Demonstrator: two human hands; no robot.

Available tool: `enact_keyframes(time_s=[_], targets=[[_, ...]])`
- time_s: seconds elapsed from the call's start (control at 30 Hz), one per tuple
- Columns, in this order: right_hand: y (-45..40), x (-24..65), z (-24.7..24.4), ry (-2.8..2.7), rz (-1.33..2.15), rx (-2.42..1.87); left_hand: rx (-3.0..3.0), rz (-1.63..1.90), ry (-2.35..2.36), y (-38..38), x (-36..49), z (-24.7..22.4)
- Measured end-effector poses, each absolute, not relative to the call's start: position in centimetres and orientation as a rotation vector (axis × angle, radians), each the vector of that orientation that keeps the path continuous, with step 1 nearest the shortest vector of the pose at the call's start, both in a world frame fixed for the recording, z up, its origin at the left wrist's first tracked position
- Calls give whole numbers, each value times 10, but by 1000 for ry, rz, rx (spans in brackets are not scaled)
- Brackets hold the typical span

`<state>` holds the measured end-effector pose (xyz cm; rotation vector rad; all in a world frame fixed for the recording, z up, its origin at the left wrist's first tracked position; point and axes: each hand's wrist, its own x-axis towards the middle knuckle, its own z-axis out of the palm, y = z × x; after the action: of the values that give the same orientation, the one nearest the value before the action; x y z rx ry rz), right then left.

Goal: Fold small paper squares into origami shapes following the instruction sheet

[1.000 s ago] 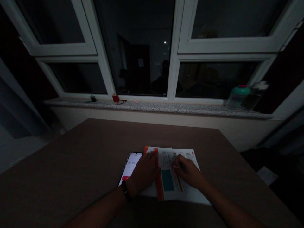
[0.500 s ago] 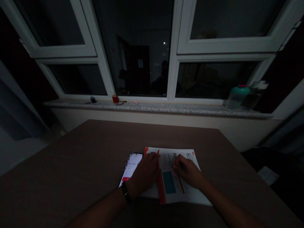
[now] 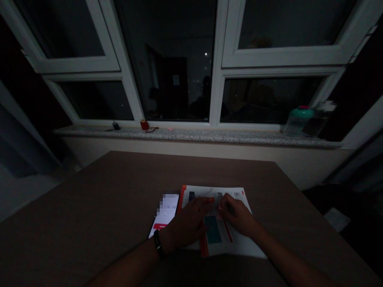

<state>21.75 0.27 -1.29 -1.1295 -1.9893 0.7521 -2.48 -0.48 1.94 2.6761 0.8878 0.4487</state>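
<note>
An open printed booklet (image 3: 236,243) with orange-red edges and a teal picture lies on the table. My left hand (image 3: 191,221), with a dark band at the wrist, is stretched across its left part, fingers extended to the right and thumb apart. By those fingertips shows a bit of the red page edge. On the right-hand page my right hand (image 3: 236,215) is closed in a pinch. A small pinkish-red bit peeks out at its fingertips, too dark to name. Left of the booklet lies a lit phone (image 3: 164,217), partly behind my left hand.
The brown table (image 3: 134,175) reaches to the wall below the window. On the speckled sill (image 3: 191,134) stand a small red jar (image 3: 144,124), a dark little bottle (image 3: 115,126) and a clear jug with a teal lid (image 3: 299,119). A dark shape with something pale lies at the right.
My left hand has slid right over the booklet, its fingers now stretched nearer my right hand, uncovering more print at the upper left. The right hand stays almost where it was.
</note>
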Motion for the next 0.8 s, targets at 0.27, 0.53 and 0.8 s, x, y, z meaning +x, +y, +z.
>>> enact_keyframes(time_s=[0.27,0.53,0.8], targets=[[2,219,-13,-1995,749,-1132,2669,449,978,-4,-25,15],[1,221,-11,-1827,643,-1090,2669,399,926,-4,-23,16],[0,221,-8,-1853,637,-954,2666,413,820,-5,-20,22]])
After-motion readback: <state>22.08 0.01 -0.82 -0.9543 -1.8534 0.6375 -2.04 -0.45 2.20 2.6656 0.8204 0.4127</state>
